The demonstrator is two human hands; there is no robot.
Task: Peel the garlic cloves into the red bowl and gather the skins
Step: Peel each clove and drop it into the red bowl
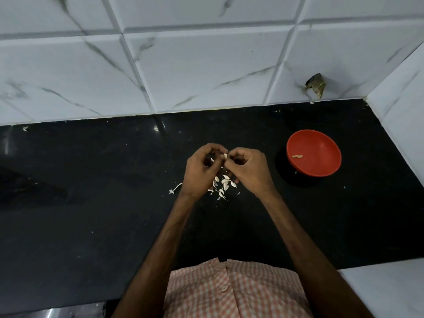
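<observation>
My left hand (pixel 203 169) and my right hand (pixel 249 171) meet above the black counter (pixel 91 203), fingers curled. Between their fingertips they pinch a small white garlic clove (pixel 224 156), mostly hidden by the fingers. Below the hands lies a loose pile of white garlic skins (pixel 221 187) on the counter. A thin white garlic stem (pixel 175 188) lies just left of the pile. The red bowl (pixel 321 167) stands to the right, apart from the hands, with two peeled cloves (pixel 297 156) inside.
A white marble-tiled wall (pixel 183 65) runs behind the counter and another closes the right side. A dark hole (pixel 316 84) breaks the tile near the corner. Small skin flecks dot the counter. A metal edge (pixel 52 314) shows at bottom left.
</observation>
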